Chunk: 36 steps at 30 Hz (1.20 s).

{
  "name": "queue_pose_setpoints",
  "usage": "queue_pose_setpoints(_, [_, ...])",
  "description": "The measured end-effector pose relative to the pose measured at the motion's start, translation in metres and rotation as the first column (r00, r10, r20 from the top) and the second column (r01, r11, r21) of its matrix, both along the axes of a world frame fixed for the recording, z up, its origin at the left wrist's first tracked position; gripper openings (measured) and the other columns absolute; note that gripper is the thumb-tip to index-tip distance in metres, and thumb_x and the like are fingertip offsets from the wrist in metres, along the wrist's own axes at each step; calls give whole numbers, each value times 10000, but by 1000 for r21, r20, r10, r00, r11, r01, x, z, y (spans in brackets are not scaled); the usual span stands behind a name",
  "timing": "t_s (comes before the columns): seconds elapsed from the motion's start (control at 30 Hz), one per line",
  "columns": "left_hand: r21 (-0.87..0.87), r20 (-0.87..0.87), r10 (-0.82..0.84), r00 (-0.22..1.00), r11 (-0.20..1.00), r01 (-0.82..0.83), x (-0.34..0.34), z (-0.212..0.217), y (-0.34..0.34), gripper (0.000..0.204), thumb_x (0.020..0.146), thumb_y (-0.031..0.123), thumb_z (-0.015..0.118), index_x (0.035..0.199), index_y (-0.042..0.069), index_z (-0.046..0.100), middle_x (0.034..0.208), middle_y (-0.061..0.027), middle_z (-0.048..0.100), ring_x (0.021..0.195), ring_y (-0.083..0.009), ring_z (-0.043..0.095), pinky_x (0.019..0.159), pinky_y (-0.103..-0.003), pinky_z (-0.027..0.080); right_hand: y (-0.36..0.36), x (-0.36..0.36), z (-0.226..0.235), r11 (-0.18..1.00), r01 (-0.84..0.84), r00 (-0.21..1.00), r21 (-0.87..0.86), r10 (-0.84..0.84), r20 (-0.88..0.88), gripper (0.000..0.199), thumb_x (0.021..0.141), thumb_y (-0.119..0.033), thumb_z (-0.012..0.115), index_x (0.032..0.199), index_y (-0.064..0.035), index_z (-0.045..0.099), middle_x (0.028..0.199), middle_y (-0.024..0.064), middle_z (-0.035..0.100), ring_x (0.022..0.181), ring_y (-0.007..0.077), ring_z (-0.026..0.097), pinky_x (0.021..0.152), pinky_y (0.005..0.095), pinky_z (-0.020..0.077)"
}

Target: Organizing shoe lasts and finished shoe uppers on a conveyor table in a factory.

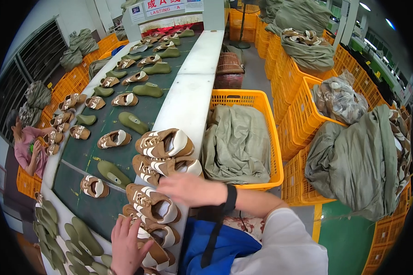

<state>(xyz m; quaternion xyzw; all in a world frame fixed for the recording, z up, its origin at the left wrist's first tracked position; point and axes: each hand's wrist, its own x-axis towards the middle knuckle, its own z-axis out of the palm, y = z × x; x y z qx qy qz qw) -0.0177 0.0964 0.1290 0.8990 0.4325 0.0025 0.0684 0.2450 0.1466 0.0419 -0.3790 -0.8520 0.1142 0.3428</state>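
Observation:
Brown sneakers with white stripes stand in a row along the belt's right edge. My left hand (126, 245), its fingers spread and thumb apart, rests on or just above the nearest sneakers, by a brown sneaker (157, 254). Farther along the row, my right hand (188, 189) reaches in from the right, its fingertips blurred. It lies between a brown sneaker (153, 204) on its near side and another sneaker (188, 165) on its far side. Whether it grips either shoe cannot be made out. At the row's far end sits one more sneaker (165, 143).
The green conveyor belt (85, 158) carries brown sneakers and green shoe lasts (112, 174). More lasts (85, 236) crowd the near left ledge. A yellow crate (274, 137) with grey-green cloth stands to the right, before stacked crates (291, 117). A person in pink (30, 149) sits across the belt.

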Motion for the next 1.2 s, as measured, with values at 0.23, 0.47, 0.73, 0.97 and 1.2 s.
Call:
queue_pose_setpoints(0.23, [90,224,-297,928,955,283,113,-42,77,594,674,212,742,1187,38,498,1132,-158,538,1101,-334,489,931,-443,392,102,69,-15,954,190,810,231,-285,512,326,651,-171,688,961,-111,606,958,84,610,1013,267,543,916,451,365])
queue_pose_setpoints(0.47, [33,166,-281,945,960,280,141,-90,95,246,711,199,712,867,69,573,831,-81,570,880,-274,565,937,-440,369,141,88,44,946,189,961,-262,-125,245,340,647,-290,670,933,-107,679,841,152,656,805,330,628,721,393,494])
queue_pose_setpoints(0.73, [-46,575,30,817,999,-4,92,-1,150,273,645,64,763,825,0,568,763,-128,558,728,-297,525,660,-357,440,166,152,54,900,227,961,-371,-269,-64,408,721,-205,718,1060,-3,616,923,133,658,834,208,618,768,299,477])
queue_pose_setpoints(0.97, [44,534,-164,829,985,167,121,-63,171,291,653,70,737,899,8,597,811,-140,593,829,-330,558,733,-396,450,190,145,6,875,377,917,-303,-305,257,419,630,-302,709,1020,-152,683,937,121,670,868,299,627,805,361,475])
queue_pose_setpoints(1.2, [-36,346,-155,925,983,179,108,-110,153,487,704,182,702,1134,30,531,1053,-167,579,1014,-337,535,856,-425,437,188,132,-54,813,433,841,-390,-208,500,457,723,-146,557,1174,-205,598,1110,143,589,1070,356,510,914,451,437])
